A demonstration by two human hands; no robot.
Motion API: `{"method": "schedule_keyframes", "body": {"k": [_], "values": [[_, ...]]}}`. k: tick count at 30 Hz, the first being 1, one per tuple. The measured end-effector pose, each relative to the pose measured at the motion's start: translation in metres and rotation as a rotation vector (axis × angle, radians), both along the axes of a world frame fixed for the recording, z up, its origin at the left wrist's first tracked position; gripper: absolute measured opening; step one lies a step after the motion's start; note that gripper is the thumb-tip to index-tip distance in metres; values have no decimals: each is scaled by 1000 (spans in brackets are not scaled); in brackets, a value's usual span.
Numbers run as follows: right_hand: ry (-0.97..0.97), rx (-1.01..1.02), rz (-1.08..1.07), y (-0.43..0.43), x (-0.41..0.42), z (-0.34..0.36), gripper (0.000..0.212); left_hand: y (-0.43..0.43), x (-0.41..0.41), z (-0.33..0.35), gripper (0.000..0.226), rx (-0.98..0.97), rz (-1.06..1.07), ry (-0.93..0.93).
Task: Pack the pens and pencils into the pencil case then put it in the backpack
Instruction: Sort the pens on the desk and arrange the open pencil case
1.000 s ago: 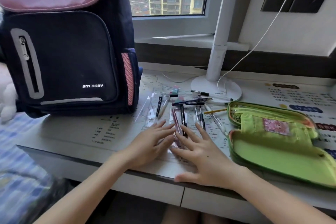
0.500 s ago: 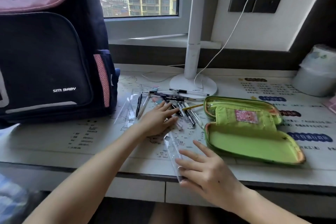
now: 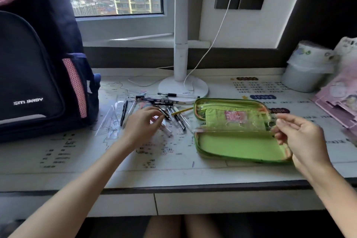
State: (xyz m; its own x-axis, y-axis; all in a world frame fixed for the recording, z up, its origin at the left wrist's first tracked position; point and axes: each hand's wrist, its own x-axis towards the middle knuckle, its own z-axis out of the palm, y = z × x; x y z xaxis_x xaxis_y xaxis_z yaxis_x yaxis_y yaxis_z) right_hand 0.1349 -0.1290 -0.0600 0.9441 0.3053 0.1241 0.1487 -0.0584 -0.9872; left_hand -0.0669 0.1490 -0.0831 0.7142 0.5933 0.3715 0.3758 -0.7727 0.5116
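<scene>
A green pencil case [image 3: 239, 146] lies open on the desk at centre right. My right hand [image 3: 297, 137] holds a clear plastic ruler [image 3: 231, 124] level above the case, pinching its right end. Several pens and pencils [image 3: 170, 111] lie scattered left of the case, in front of the lamp base. My left hand [image 3: 143, 121] rests among them, its fingers curled around a dark pen [image 3: 164, 113]. The dark blue backpack [image 3: 36, 75] with pink trim stands upright at the far left of the desk.
A white lamp base [image 3: 183, 88] with its post and a white cable stands behind the pens. Clear plastic set squares [image 3: 112, 120] lie beside the backpack. A white lined bin [image 3: 307, 71] and pink packets [image 3: 340, 102] crowd the right end.
My right hand has lifted the clear ruler from the desk's front edge and carried it right, over the open case. My left hand has stayed among the pens and closed on a dark one.
</scene>
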Motion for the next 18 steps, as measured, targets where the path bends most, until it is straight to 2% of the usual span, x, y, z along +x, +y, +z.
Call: {"method": "schedule_keyframes", "body": {"k": [3, 7, 9, 12, 14, 16, 18], "values": [[-46, -136, -118, -8, 12, -9, 14, -3, -13, -10, 15, 110, 145, -12], [-298, -581, -141, -1, 8, -18, 16, 7, -32, -22, 37, 153, 405, 259], [-450, -792, -166, 2, 5, -19, 19, 17, -39, -28, 43, 157, 450, 353], [-619, -1057, -69, 8, -3, -25, 16, 31, -48, -34, 50, 100, 502, 526], [-712, -1073, -79, 16, -12, -27, 16, 31, -48, -35, 54, 70, 456, 548], [-820, -947, -62, 30, -30, -21, 16, 26, -50, -32, 55, 53, 404, 503], [-900, -778, 88, 49, -56, -16, 15, 16, -58, -27, 55, 28, 372, 469]]}}
